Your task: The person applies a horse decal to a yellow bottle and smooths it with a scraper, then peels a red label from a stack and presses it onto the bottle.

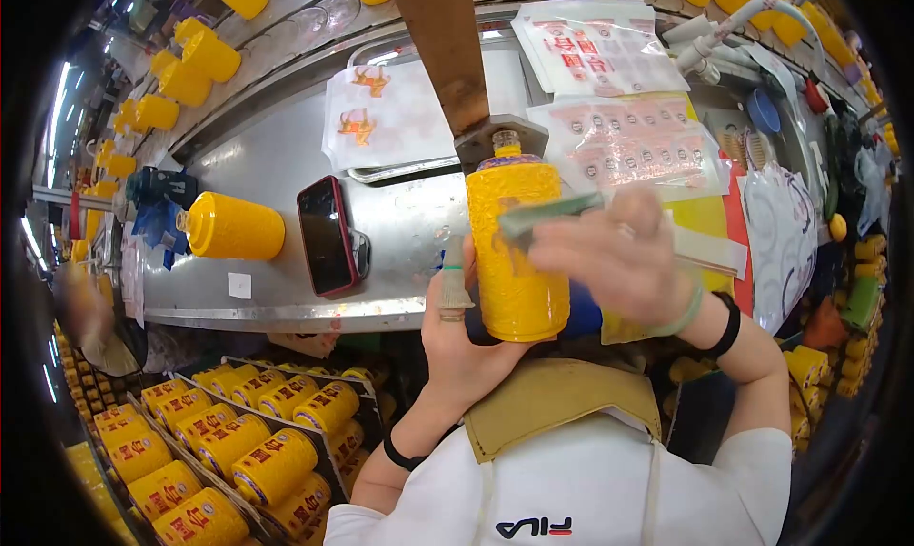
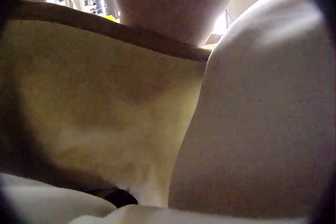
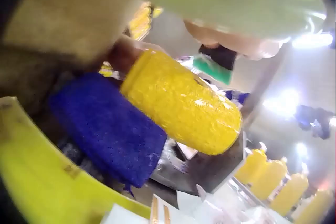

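Note:
A yellow embossed bottle (image 1: 519,279) lies with its glass neck toward a metal bracket (image 1: 500,138) on a wooden beam. My left hand (image 1: 462,356) holds it at the base and left side; a ribbed cover (image 1: 453,294) sits on one finger. My right hand (image 1: 619,260), blurred, pinches a flat green squeegee-like blade (image 1: 552,215) over the bottle's upper side, where a brownish figure partly shows. In the right wrist view the blade (image 3: 214,66) has a dark part and a green edge, close above the bottle (image 3: 184,103). The left wrist view shows mostly apron and sleeve.
Printed transfer sheets (image 1: 628,146) and a horse-figure sheet (image 1: 390,108) lie on the metal table (image 1: 257,156). A phone (image 1: 326,237) and another yellow bottle (image 1: 235,226) are at left. Crates of labelled bottles (image 1: 228,441) stand lower left. A blue cloth (image 3: 107,129) hangs nearby.

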`<action>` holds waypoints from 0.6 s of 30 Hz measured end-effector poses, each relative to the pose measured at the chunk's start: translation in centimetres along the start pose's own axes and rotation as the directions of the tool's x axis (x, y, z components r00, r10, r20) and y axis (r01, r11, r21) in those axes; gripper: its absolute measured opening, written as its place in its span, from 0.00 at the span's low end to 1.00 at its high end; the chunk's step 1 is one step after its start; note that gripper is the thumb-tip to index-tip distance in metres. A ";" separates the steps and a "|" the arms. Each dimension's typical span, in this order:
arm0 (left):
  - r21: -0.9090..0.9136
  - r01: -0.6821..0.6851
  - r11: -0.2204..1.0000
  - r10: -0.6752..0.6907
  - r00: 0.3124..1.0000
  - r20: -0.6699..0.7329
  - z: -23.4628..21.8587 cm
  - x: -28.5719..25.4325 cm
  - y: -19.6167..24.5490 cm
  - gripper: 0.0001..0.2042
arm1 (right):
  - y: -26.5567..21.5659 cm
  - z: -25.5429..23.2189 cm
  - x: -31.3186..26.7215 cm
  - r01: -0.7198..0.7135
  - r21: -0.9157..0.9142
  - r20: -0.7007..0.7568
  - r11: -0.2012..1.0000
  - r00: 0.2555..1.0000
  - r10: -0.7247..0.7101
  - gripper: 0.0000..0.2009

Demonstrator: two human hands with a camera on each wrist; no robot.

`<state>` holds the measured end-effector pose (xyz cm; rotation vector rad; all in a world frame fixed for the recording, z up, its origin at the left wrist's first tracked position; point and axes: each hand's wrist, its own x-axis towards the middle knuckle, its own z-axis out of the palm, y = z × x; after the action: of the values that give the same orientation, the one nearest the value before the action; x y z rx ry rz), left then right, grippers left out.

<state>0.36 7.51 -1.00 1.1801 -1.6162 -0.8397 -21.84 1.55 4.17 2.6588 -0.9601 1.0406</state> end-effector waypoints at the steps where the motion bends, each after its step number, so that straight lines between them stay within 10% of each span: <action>1: -0.002 0.009 1.000 -0.009 1.000 0.011 0.0 0.1 0.1 0.51 | -1.0 0.5 -1.2 0.066 0.084 0.000 0.994 0.998 -0.066 0.16; 4: -0.114 0.107 0.988 -0.104 0.994 0.024 0.3 0.2 0.0 0.52 | -3.5 0.0 -1.5 0.221 0.274 -0.050 0.936 0.975 -0.215 0.15; 9: 0.052 -0.029 0.998 0.028 0.999 0.036 -0.4 0.4 0.1 0.50 | -1.5 -0.2 0.0 -0.138 0.072 -0.081 0.988 0.986 0.144 0.16; 14: 0.085 -0.023 0.996 0.019 0.999 0.037 -0.5 0.2 -0.7 0.54 | -4.9 -1.0 -1.0 0.013 0.323 0.002 0.946 1.000 -0.014 0.12; 16: 0.151 -0.035 0.988 0.020 0.995 0.099 -1.0 0.3 -0.2 0.58 | -5.0 -0.5 -0.5 -0.512 0.453 0.045 0.730 0.831 0.555 0.14; 18: 0.116 -0.071 0.991 0.060 0.994 0.091 -1.3 1.1 0.6 0.51 | -4.2 1.4 -0.1 -0.547 0.704 -0.028 0.453 0.617 0.787 0.19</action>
<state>1.27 6.66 0.27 1.1804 -1.7881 -0.7708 -18.57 4.44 3.47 2.2796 -1.9682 2.3195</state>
